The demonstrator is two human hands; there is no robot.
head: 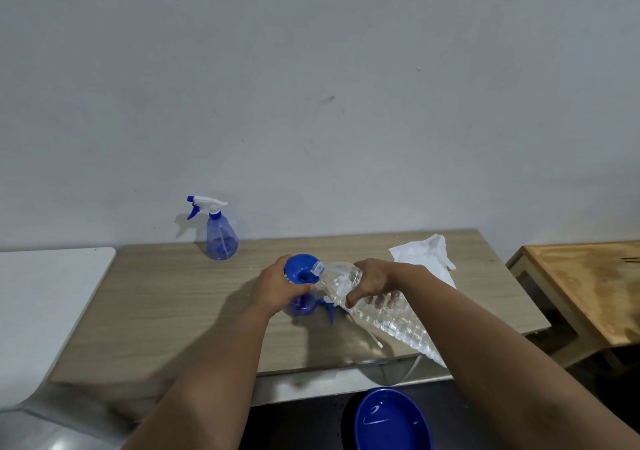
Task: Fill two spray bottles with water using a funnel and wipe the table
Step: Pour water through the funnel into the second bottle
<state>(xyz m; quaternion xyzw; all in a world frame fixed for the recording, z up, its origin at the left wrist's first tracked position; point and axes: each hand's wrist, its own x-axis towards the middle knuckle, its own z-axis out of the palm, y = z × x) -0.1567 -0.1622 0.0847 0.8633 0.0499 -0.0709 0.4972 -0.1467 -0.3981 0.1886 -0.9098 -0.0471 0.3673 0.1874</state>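
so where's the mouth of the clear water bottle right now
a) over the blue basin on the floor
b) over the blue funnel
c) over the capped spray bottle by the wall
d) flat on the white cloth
b: the right hand tilts the clear water bottle so its open mouth sits at the rim of the blue funnel, which the left hand steadies.

Two arms come in from the bottom of the picture. Both are bare all the way up to where the picture ends, with no sleeve on either one. The left hand (277, 288) and the right hand (372, 281) are bare too, with no gloves. No ring, watch or band shows on the wrists or fingers (353, 299). The fingers look short and rounded. The rest of the person is out of the picture.
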